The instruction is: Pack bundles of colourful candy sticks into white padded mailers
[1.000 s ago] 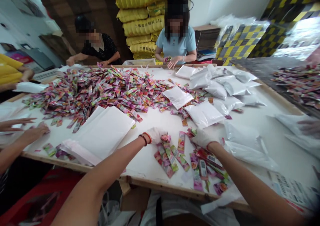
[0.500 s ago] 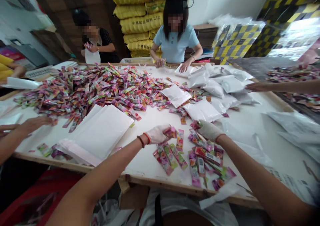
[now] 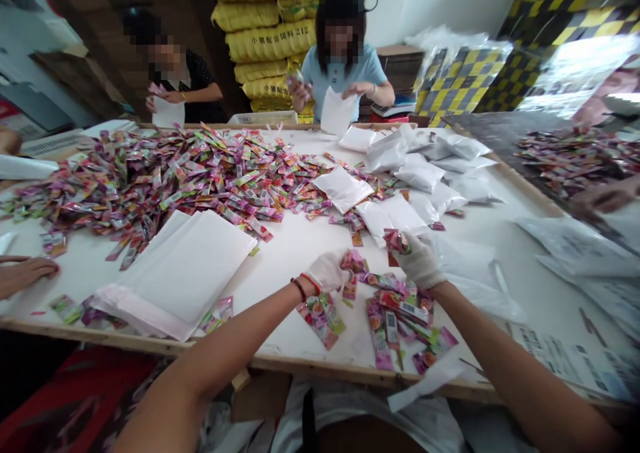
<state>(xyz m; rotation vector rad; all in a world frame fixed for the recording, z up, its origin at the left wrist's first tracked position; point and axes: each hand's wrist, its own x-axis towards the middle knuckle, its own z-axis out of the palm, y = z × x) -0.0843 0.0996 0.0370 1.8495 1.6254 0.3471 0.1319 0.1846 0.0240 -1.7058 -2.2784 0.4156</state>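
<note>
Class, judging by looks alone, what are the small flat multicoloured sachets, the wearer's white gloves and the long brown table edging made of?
Small flat multicoloured sachets: probably glossy plastic film, as bright highlights show; a foil layer is possible.
White gloves: seemingly matt fabric, without shine; the fibre is unclear.
Long brown table edging: likely dull wood, given its uneven tone.

A white-topped table (image 3: 280, 253) with a wooden edge fills the middle; a grey table (image 3: 495, 127) stands to the right. At the far side, yellow sacks (image 3: 273, 39) rise in a stack — dark brown wall (image 3: 180, 13) to their left, pale wall (image 3: 440, 6) to the right — and chequered black-and-yellow stacks (image 3: 460, 79) stand far right, beside bright light.
</note>
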